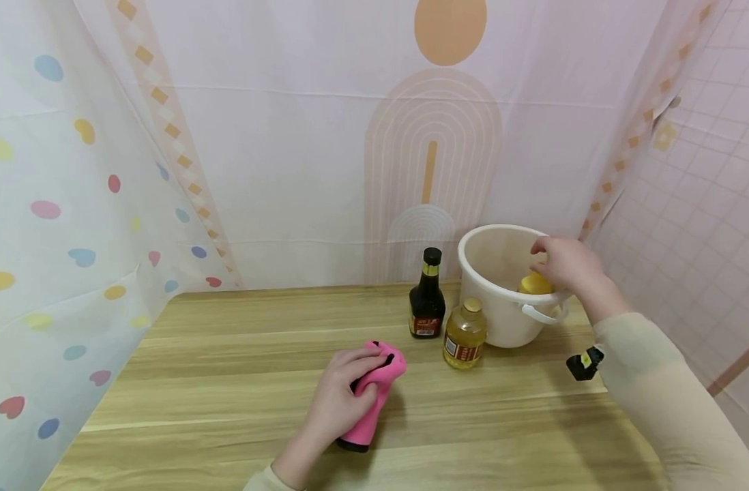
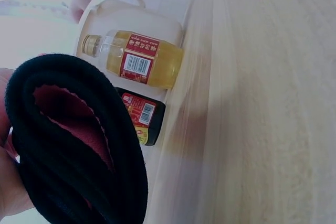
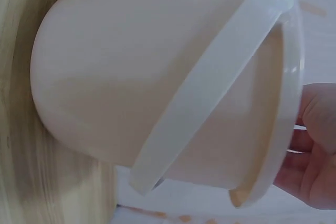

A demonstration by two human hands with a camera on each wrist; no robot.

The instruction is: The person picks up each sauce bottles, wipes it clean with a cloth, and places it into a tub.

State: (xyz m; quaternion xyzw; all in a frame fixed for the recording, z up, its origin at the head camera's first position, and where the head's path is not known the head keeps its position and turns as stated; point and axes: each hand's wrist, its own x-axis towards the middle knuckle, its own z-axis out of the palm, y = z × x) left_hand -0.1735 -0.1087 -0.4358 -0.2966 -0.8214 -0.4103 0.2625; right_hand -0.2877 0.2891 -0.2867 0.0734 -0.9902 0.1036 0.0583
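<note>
Left hand (image 1: pixel 340 399): fingers curled round pink sleeve (image 1: pixel 374 395) on worktop (image 1: pixel 227 354).
Right hand (image 1: pixel 565 262): fingers clamped on yellow thing (image 1: pixel 534 284) inside bucket (image 1: pixel 503 300).

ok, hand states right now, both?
Left hand: grips the pink cloth.
Right hand: in the bucket, on a yellow thing; grip unclear.

Cream long sleeves (image 1: pixel 663 382) on both arms (hands bare).

wooden table (image 1: pixel 227 341) | on it: white bucket (image 1: pixel 497 320), dark sauce bottle (image 1: pixel 427 300), oil bottle (image 1: pixel 465 334), pink cloth (image 1: pixel 374 402)
</note>
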